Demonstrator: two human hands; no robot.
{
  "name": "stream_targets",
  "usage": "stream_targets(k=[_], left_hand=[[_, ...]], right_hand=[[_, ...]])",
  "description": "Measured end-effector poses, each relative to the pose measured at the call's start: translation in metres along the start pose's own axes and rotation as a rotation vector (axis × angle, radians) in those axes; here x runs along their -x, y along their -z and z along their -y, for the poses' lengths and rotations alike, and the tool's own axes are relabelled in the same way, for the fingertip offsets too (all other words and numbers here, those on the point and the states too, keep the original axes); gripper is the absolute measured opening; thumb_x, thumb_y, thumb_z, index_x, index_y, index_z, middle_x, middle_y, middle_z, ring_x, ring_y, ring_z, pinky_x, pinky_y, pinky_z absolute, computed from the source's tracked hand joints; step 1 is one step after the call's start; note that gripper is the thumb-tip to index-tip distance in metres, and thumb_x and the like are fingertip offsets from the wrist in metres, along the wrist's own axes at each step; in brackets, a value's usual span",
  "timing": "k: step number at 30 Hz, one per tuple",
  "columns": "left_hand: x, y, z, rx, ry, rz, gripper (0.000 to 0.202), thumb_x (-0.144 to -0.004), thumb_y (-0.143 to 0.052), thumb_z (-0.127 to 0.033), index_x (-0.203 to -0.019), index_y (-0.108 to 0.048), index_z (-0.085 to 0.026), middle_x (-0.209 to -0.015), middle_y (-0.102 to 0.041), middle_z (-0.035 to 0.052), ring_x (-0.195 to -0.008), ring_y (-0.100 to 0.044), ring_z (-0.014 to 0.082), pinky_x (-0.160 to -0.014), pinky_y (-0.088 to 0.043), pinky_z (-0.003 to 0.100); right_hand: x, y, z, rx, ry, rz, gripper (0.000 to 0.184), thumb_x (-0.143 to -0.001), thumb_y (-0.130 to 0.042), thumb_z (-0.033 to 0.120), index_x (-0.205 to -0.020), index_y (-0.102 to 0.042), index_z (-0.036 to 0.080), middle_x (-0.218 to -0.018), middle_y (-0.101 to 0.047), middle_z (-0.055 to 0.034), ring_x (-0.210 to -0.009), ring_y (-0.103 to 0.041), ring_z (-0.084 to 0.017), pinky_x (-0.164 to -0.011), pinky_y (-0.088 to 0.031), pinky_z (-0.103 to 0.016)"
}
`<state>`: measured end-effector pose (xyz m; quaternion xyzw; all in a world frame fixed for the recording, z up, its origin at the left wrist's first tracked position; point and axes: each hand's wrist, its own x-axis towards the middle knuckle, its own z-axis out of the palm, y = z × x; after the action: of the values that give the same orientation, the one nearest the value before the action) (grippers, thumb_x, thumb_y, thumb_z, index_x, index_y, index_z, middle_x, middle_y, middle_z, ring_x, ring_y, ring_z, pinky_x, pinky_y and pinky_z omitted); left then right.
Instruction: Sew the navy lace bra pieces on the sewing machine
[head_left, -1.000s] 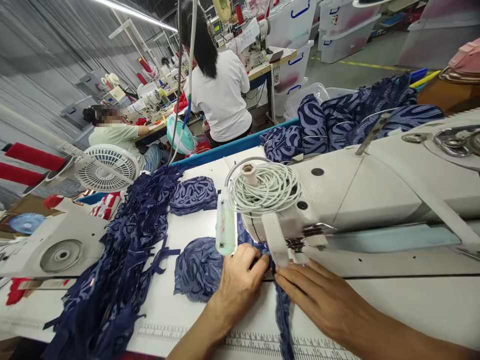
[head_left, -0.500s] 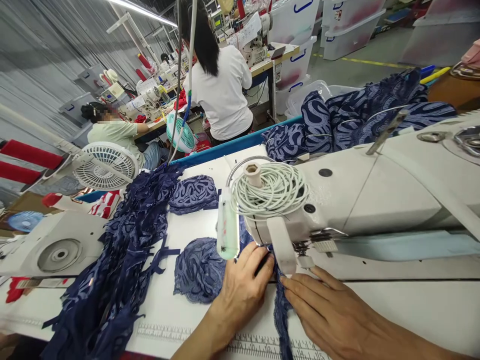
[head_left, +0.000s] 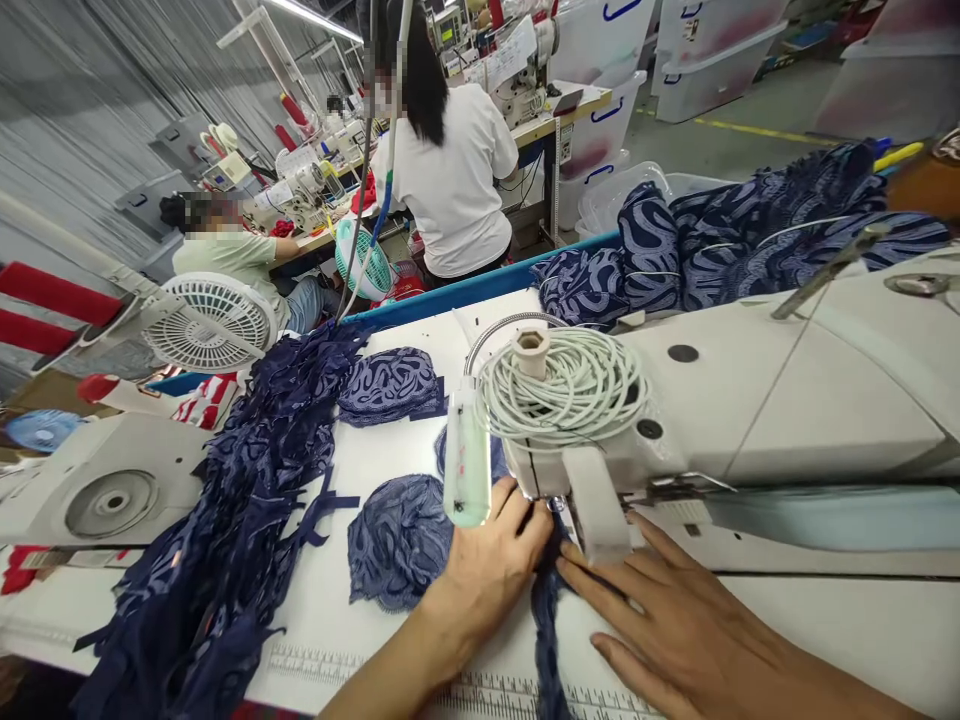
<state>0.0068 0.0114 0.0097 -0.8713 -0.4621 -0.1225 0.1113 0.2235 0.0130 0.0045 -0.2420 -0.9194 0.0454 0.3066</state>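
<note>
Here's the narrow navy-blue lace strip [head_left: 549, 630], soft, crinkled and slightly twisted, running from beneath the white metal sewing machine [head_left: 720, 370] down across the white worktable [head_left: 825, 630]. Left hand [head_left: 495, 550] right beside it, fingers curled near the needle area, though whether they pinch the lace I can't tell. Right hand [head_left: 667, 620] spread flat, clasping nothing, index fingertip at the strip's edge! Left of them, a rounded, gathered navy-blue lace piece [head_left: 397, 540]; beyond, a neat patterned navy lace stack [head_left: 390, 385].
</note>
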Motion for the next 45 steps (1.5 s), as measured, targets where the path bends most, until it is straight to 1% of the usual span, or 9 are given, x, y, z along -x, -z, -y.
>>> stream_targets(k=[5,11,16,20,23,31,36,41,45], left_hand=[[0.001,0.001,0.003,0.066,0.083,-0.031,0.022,-0.094,-0.05,-0.009,-0.11,-0.064,-0.017,-0.105,-0.068,0.0087,-0.095,-0.062,0.0211,-0.087,-0.049,0.039],[0.006,0.003,0.0,0.165,0.052,0.019,0.015,-0.097,-0.05,-0.014,-0.099,-0.064,-0.018,-0.078,-0.059,0.0024,-0.072,-0.054,0.0172,-0.061,-0.037,0.029],[0.006,0.004,0.002,0.156,0.028,0.028,0.021,-0.097,-0.051,-0.015,-0.114,-0.062,-0.018,-0.083,-0.06,0.0031,-0.075,-0.054,0.0174,-0.063,-0.038,0.028],[0.008,0.005,-0.006,0.172,0.025,-0.01,0.027,-0.095,-0.054,-0.014,-0.121,-0.06,-0.017,-0.1,-0.064,0.0074,-0.089,-0.059,0.0195,-0.071,-0.045,0.03],[0.008,0.003,-0.012,0.107,0.02,-0.02,0.031,-0.094,-0.053,-0.011,-0.125,-0.058,-0.016,-0.097,-0.066,0.0072,-0.086,-0.06,0.0189,-0.068,-0.046,0.029],[-0.007,-0.001,-0.001,0.051,0.046,-0.005,0.029,-0.085,-0.047,-0.001,-0.104,-0.061,-0.018,-0.093,-0.064,0.0056,-0.086,-0.06,0.0218,-0.067,-0.049,0.031],[-0.009,0.005,-0.011,-0.047,0.112,-0.067,0.027,-0.083,-0.05,-0.004,-0.103,-0.062,-0.017,-0.094,-0.063,0.0089,-0.09,-0.06,0.026,-0.08,-0.049,0.042],[0.001,0.003,-0.017,-0.025,0.096,-0.082,0.03,-0.086,-0.051,-0.006,-0.113,-0.062,-0.016,-0.088,-0.064,0.0074,-0.086,-0.061,0.0235,-0.084,-0.046,0.042],[0.003,0.005,-0.012,-0.014,0.094,-0.069,0.033,-0.088,-0.051,-0.007,-0.117,-0.063,-0.018,-0.091,-0.065,0.0075,-0.088,-0.06,0.0231,-0.083,-0.044,0.042]], right_hand=[[-0.004,0.001,-0.005,0.044,0.015,0.003,0.034,-0.101,-0.046,0.031,-0.128,-0.063,0.019,-0.117,-0.07,-0.0036,-0.107,-0.06,-0.018,-0.117,-0.022,-0.042],[0.0,0.0,-0.003,-0.03,-0.018,-0.007,0.033,-0.1,-0.051,0.04,-0.125,-0.065,0.025,-0.116,-0.07,-0.0021,-0.108,-0.06,-0.018,-0.118,-0.021,-0.042],[0.005,-0.003,0.0,-0.057,-0.061,0.0,0.032,-0.099,-0.054,0.043,-0.125,-0.066,0.027,-0.121,-0.069,0.0014,-0.113,-0.059,-0.018,-0.121,-0.018,-0.042],[0.008,-0.006,0.002,-0.069,-0.082,-0.011,0.034,-0.098,-0.056,0.043,-0.127,-0.065,0.028,-0.12,-0.069,0.0016,-0.113,-0.059,-0.018,-0.12,-0.02,-0.042],[0.009,-0.007,0.001,-0.05,-0.093,-0.005,0.036,-0.098,-0.054,0.045,-0.128,-0.065,0.029,-0.117,-0.07,0.0021,-0.11,-0.059,-0.019,-0.117,-0.024,-0.041],[-0.001,-0.005,-0.006,0.063,-0.059,-0.042,0.033,-0.102,-0.045,0.041,-0.123,-0.067,0.026,-0.105,-0.07,-0.003,-0.104,-0.06,-0.021,-0.097,-0.038,-0.038],[-0.001,-0.011,-0.002,-0.046,-0.126,0.006,0.032,-0.098,-0.054,0.045,-0.114,-0.069,0.022,-0.099,-0.069,-0.0031,-0.101,-0.061,-0.022,-0.115,-0.026,-0.046],[0.003,-0.01,0.004,-0.044,-0.125,-0.026,0.034,-0.095,-0.059,0.047,-0.115,-0.069,0.022,-0.116,-0.068,-0.006,-0.108,-0.06,-0.021,-0.116,-0.028,-0.043],[0.004,-0.009,0.006,-0.051,-0.113,-0.058,0.037,-0.098,-0.052,0.047,-0.115,-0.07,0.02,-0.112,-0.07,-0.0067,-0.107,-0.06,-0.021,-0.115,-0.029,-0.041]])
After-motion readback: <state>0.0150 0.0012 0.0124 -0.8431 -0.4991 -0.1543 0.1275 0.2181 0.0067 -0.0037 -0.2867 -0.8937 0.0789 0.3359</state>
